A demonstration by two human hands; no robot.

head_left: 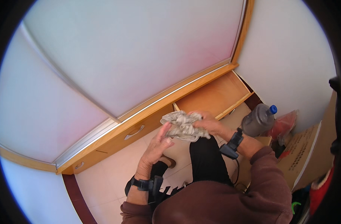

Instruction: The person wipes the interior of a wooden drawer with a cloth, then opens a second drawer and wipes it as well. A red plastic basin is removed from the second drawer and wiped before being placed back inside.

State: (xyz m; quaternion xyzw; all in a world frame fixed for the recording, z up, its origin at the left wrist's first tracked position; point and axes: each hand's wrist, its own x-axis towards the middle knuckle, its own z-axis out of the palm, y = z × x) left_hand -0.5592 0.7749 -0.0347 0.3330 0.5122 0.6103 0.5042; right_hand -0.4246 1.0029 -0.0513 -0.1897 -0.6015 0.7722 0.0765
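A crumpled, greyish-white cloth (184, 126) hangs in front of me, held in my right hand (211, 124), whose fingers are partly hidden by its folds. Beside the cloth's left edge is my left hand (158, 142), with thumb and fingers apart and nothing in its palm. Whether its fingertips touch the fabric I cannot tell. Just beyond my right hand a wooden drawer (215, 93) stands pulled out of the wardrobe base, with its bare bottom board showing.
White sliding wardrobe doors (137, 56) rise ahead, above a closed drawer with a metal handle (134, 132). To the right stand a large plastic water bottle (257, 120) with a blue cap, a red plastic bag (285, 123) and a cardboard box (299, 154). Tiled floor (103, 179) lies below.
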